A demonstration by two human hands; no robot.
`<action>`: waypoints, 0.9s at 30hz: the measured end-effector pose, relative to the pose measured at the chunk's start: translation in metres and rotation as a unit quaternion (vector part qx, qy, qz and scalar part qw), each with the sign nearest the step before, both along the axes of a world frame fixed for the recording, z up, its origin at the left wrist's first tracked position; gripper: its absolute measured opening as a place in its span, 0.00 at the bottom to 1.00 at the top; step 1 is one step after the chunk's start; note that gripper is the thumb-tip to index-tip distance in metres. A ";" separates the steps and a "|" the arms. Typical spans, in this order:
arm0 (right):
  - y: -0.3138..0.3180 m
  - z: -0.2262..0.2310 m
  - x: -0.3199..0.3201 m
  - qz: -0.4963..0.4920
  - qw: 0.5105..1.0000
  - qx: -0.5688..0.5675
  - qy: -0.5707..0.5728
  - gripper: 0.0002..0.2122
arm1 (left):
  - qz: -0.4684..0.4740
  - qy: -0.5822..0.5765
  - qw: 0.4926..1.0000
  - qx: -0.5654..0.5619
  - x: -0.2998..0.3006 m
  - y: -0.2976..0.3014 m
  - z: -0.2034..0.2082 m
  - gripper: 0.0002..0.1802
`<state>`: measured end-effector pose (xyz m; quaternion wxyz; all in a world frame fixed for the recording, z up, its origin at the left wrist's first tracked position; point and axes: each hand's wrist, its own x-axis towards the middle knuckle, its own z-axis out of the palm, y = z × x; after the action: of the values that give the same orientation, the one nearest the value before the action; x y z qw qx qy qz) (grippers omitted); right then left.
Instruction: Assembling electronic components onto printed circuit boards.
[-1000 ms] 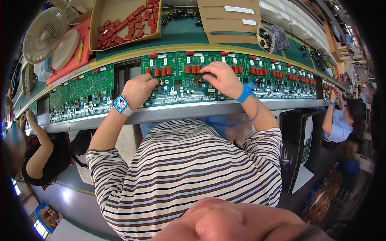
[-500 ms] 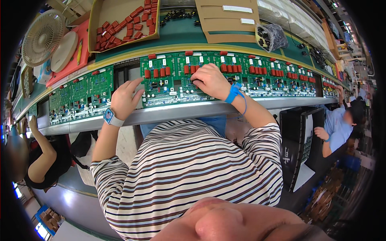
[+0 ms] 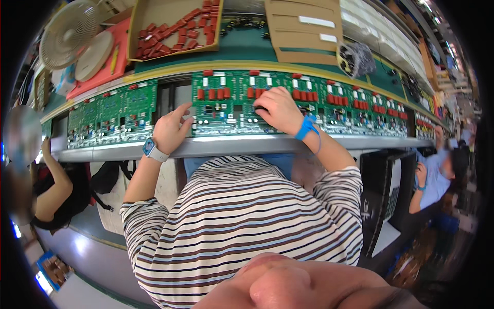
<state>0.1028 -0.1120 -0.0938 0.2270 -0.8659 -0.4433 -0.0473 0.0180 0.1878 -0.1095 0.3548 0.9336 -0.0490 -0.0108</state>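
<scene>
A row of green circuit boards carrying red block capacitors lies along the metal-edged line before me. My left hand point(image 3: 174, 130) rests by the left edge of one circuit board point(image 3: 210, 110), its fingers stretched and the thumb apart, with nothing held. Over the right part of the same board group, my right hand point(image 3: 282, 112) reaches down with bent fingers. Its thumb and fingertips come together low on the board, beside a row of red capacitors point(image 3: 219, 93). Whatever they pinch is too small or hidden to make out. A blue wrist strap point(image 3: 307, 127) circles my right wrist.
Beyond the line stands an open box point(image 3: 135, 44) of red capacitors, with a fan point(image 3: 69, 36) to its left. Brown cardboard point(image 3: 303, 33) and a clear bag point(image 3: 356, 59) of dark parts lie farther right. A black rack point(image 3: 374, 198) stands below the line; people sit at both sides.
The whole view has swung, so the boards and box sit farther right in the picture. Both hands keep nearly the same places on the boards. The person at right has shifted a hand.
</scene>
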 end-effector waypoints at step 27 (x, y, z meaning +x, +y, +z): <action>0.140 -0.041 -0.025 0.208 0.974 -0.094 -0.013 0.13 | 0.302 -0.004 0.901 0.310 -0.008 0.200 -0.038 0.27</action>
<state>0.0777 0.0279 -0.1351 0.1431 -0.7717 -0.6188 0.0315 0.0102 0.3879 -0.1476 0.0333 0.9664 0.2399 0.0865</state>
